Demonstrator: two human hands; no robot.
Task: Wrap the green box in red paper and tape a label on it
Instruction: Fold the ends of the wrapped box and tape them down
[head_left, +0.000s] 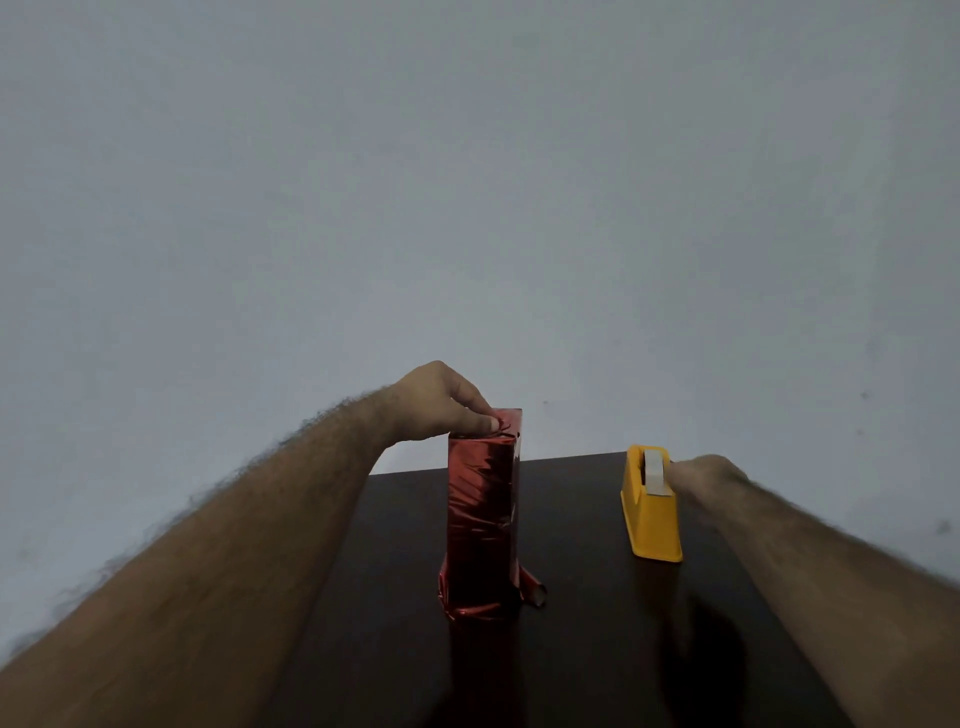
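Observation:
The box (483, 514) stands upright in the middle of the dark table (582, 649), fully covered in shiny red paper, with no green showing. Loose paper flares out at its base (532, 592). My left hand (441, 402) rests on the box's top end, with fingertips pressing the folded paper down. A yellow tape dispenser (652, 519) holding a white tape roll sits to the right. My right hand (709, 478) is against the dispenser's far right side. It is blurred and its fingers are hidden. No label is in view.
A plain grey wall rises right behind the table's far edge (571, 458). The dispenser stands close to that far edge. Both forearms reach in from the lower corners.

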